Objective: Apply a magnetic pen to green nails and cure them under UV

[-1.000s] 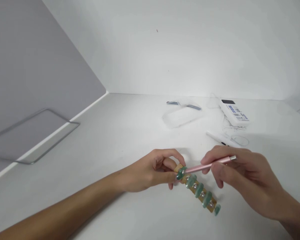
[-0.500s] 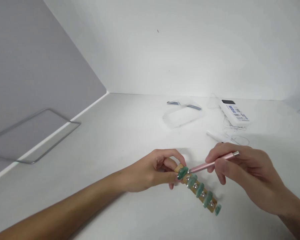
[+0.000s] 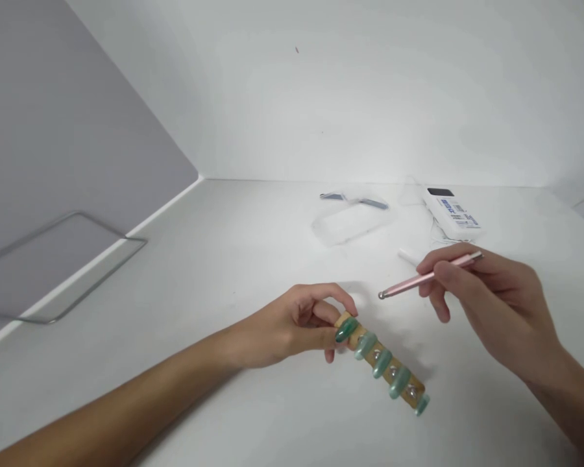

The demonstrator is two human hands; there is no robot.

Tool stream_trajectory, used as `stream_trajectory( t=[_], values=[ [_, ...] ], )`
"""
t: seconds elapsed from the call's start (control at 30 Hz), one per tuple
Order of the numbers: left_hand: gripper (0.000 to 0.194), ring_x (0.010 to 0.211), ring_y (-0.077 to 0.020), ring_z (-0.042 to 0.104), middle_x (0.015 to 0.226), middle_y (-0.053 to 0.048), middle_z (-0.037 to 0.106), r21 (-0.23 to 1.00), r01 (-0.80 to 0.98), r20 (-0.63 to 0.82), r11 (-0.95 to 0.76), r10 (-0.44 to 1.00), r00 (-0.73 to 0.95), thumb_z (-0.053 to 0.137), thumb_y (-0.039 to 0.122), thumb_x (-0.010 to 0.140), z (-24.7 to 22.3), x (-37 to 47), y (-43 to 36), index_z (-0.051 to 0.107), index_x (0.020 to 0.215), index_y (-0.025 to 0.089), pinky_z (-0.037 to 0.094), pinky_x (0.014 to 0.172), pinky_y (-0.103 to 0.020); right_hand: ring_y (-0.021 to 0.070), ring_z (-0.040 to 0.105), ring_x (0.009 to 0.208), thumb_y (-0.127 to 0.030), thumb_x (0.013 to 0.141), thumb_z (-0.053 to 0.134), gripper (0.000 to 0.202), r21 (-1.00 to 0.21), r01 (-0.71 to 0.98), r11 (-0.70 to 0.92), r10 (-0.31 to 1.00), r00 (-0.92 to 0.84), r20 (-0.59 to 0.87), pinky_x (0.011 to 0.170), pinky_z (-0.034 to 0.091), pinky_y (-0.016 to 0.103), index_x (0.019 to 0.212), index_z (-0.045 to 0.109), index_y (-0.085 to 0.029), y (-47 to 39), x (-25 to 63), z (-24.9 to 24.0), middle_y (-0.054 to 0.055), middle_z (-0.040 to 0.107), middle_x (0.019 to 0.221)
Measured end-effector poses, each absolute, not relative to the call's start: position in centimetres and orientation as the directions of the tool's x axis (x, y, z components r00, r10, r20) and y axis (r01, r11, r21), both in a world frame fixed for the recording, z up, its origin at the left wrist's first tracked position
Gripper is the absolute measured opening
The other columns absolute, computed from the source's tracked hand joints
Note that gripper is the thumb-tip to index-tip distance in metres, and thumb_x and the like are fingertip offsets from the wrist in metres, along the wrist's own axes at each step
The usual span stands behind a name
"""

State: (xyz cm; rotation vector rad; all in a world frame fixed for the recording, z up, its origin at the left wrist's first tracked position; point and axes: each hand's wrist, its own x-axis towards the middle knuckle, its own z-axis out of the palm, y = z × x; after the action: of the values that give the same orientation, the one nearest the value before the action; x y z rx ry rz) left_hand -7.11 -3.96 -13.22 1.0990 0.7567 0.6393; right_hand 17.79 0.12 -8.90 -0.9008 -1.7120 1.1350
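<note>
The right hand pinches a pink pen, its ball tip apart from the green pieces; contact would call for lowering it. The left hand grips one end of their strip above the table. Beyond lies clear plastic; I cannot tell its contents.

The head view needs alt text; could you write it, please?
A left hand holds a tan strip of glossy green pieces over a white table; the right hand holds a pink tool, its tip clear of them.
</note>
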Motion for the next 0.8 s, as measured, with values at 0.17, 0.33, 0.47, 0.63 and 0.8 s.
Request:
stream_trajectory(
  t=[0.17, 0.33, 0.47, 0.63, 0.8],
  values=[
    [0.015, 0.073, -0.0135, 0.061, 0.084, -0.005, 0.069, 0.941, -0.086, -0.216, 0.327, 0.777, 0.591, 0.067, 0.018, 0.091, -13.47, -7.21, -4.03, 0.06, 0.104, 0.015, 0.052, 0.067, -0.026, 0.0109, 0.052, 0.052, -0.021, 0.091, 0.062, 0.022, -0.964, 0.08, 0.253, 0.907, -0.367, 0.208, 0.048, 0.045, 0.027, 0.069, 0.068, -0.019, 0.46, 18.08, -8.83, 0.002, 0.062, 0.072],
    [0.014, 0.072, -0.0131, 0.061, 0.082, -0.004, 0.068, 0.943, -0.086, -0.213, 0.323, 0.778, 0.591, 0.065, 0.018, 0.092, -13.39, -7.11, -3.9, 0.06, 0.104, 0.015, 0.052, 0.067, -0.026, 0.0112, 0.053, 0.054, -0.028, 0.092, 0.063, 0.019, -0.949, 0.151, 0.276, 0.861, -0.478, 0.174, 0.049, 0.047, 0.026, 0.076, 0.07, -0.02, 0.29, 18.14, -8.61, 0.002, 0.066, 0.075],
    [0.013, 0.074, -0.0136, 0.061, 0.084, -0.005, 0.069, 0.941, -0.077, -0.221, 0.328, 0.774, 0.594, 0.065, 0.016, 0.092, -13.18, -7.03, -3.87, 0.059, 0.104, 0.015, 0.051, 0.067, -0.025, 0.0103, 0.054, 0.055, -0.029, 0.094, 0.061, 0.02, -0.945, 0.126, 0.301, 0.822, -0.537, 0.19, 0.05, 0.049, 0.023, 0.078, 0.07, -0.021, 0.24, 18.16, -8.62, 0.001, 0.066, 0.075],
    [0.013, 0.076, -0.0139, 0.062, 0.084, -0.005, 0.069, 0.941, -0.078, -0.221, 0.33, 0.769, 0.599, 0.064, 0.015, 0.092, -13.05, -7.08, -3.91, 0.059, 0.104, 0.015, 0.051, 0.067, -0.025, 0.0098, 0.055, 0.056, -0.027, 0.094, 0.06, 0.02, -0.942, 0.126, 0.312, 0.812, -0.55, 0.196, 0.052, 0.051, 0.022, 0.078, 0.07, -0.022, 0.24, 18.25, -8.49, 0.0, 0.067, 0.074],
    [0.012, 0.076, -0.0141, 0.062, 0.084, -0.005, 0.07, 0.94, -0.086, -0.216, 0.331, 0.77, 0.601, 0.063, 0.014, 0.093, -13.2, -7.16, -3.95, 0.06, 0.104, 0.015, 0.052, 0.067, -0.025, 0.0107, 0.055, 0.054, -0.028, 0.094, 0.06, 0.02, -0.938, 0.128, 0.323, 0.794, -0.576, 0.195, 0.05, 0.05, 0.022, 0.079, 0.07, -0.021, 0.29, 18.16, -8.36, 0.001, 0.066, 0.07]
  ],
)
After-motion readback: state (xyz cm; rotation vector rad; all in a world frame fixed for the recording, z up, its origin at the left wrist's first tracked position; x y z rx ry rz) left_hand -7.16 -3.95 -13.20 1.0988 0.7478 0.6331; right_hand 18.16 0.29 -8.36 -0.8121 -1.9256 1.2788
